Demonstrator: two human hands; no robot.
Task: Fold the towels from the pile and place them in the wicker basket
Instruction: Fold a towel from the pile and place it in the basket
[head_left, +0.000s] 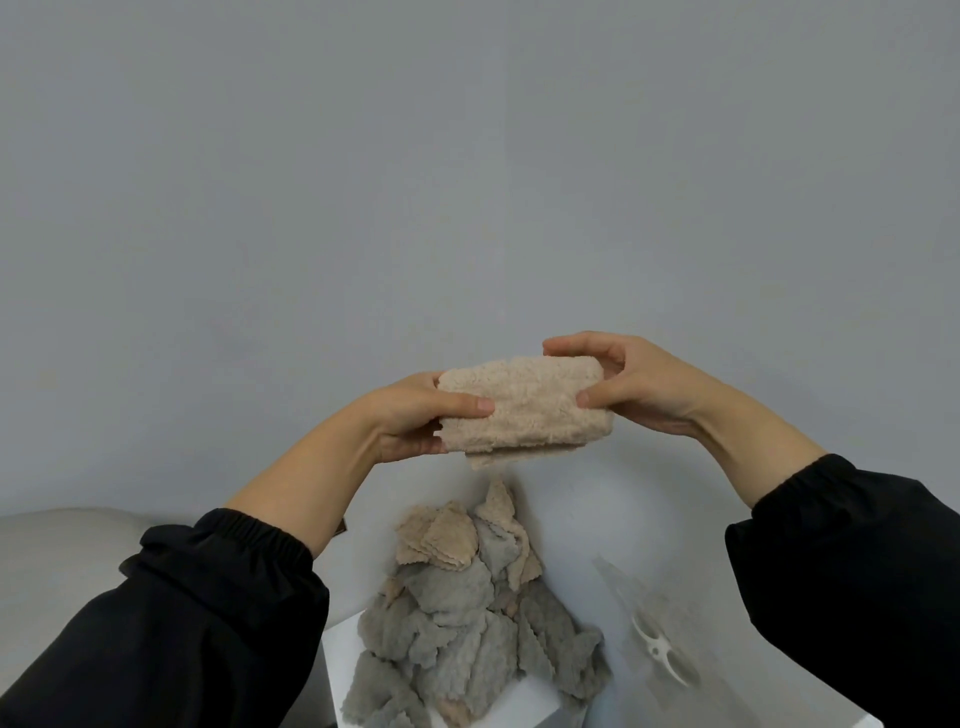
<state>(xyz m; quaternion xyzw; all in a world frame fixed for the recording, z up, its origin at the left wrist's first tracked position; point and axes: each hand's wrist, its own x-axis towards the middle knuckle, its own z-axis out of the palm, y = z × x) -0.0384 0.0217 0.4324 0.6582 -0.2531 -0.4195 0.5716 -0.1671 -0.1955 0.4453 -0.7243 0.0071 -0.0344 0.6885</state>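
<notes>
A folded beige towel (527, 408) is held up in the air in front of the grey wall. My left hand (415, 418) grips its left end, thumb on the front. My right hand (634, 387) grips its right end, fingers over the top and thumb on the front. A loose scalloped edge hangs from the towel's underside. Below, a pile of grey and beige towels (467, 613) lies on a white table (343, 649). The wicker basket is not in view.
A white clip-like object (657, 649) lies on the surface right of the pile. A pale grey rounded cushion (67, 540) sits at the far left. My black sleeves fill the lower corners.
</notes>
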